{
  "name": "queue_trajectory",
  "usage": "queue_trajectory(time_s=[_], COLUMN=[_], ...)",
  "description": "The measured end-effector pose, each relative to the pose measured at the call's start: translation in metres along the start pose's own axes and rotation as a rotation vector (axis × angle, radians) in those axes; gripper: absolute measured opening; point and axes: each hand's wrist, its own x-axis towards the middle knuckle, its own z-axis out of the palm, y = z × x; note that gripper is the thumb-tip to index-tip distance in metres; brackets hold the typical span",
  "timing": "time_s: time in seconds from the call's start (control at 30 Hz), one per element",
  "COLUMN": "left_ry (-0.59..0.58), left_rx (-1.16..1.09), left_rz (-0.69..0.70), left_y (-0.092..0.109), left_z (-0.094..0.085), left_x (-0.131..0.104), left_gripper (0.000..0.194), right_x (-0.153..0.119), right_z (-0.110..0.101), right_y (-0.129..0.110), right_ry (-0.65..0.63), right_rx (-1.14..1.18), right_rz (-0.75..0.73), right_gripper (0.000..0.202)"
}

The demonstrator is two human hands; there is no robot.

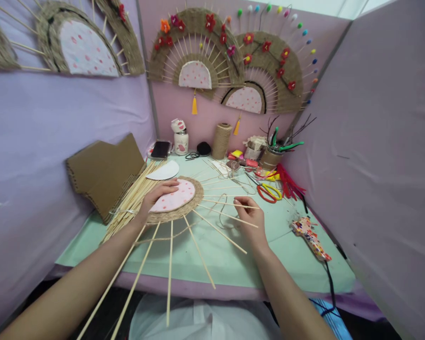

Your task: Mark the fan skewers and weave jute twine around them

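Observation:
A half-round fan piece (197, 191) has a twine-woven rim, a white centre with pink-red dots, and several thin sticks fanning out from it. My left hand (159, 194) grips it at the straight side, fingers on top of the dotted centre and thumb hidden. Among the right-hand sticks, my right hand (250, 219) is closed, thumb and fingertips pinched beside a stick. Two sticks cross in front of that hand. A strand of twine (177, 234) passes among the near sticks and loops toward the right hand, where its pinched part is hard to see.
Bundled sticks (127, 200), cardboard (104, 172) and a white half-disc (165, 171) lie left. Scissors (268, 192), a twine spool (221, 141) and a tool can (271, 158) stand or lie behind. A patterned glue gun (311, 238) with cord is right. Finished fans (194, 42) hang on the wall.

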Motion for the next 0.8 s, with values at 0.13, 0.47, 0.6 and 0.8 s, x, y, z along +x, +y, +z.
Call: queue_trajectory(time_s=[0.13, 0.47, 0.6, 0.8], left_ry=[0.043, 0.024, 0.018, 0.003], left_rx=[0.035, 0.106, 0.118, 0.144], left_rz=[0.005, -0.012, 0.007, 0.056], left_y=[0.003, 0.003, 0.001, -0.001], left_z=[0.004, 0.011, 0.011, 0.011], left_x=[0.0, -0.005, -0.005, -0.006], left_gripper=[0.03, 0.023, 0.024, 0.026], right_x=[-0.012, -0.015, -0.014, -0.015], right_z=[0.004, -0.009, -0.013, -0.013], right_y=[-0.005, 0.001, 0.001, -0.002], right_ry=[-0.141, -0.553, -0.572, -0.597], right_rx=[0.239, 0.652, 0.704, 0.752], right_rz=[0.141, 0.573, 0.603, 0.623], right_gripper=[0.019, 0.03, 0.029, 0.031])
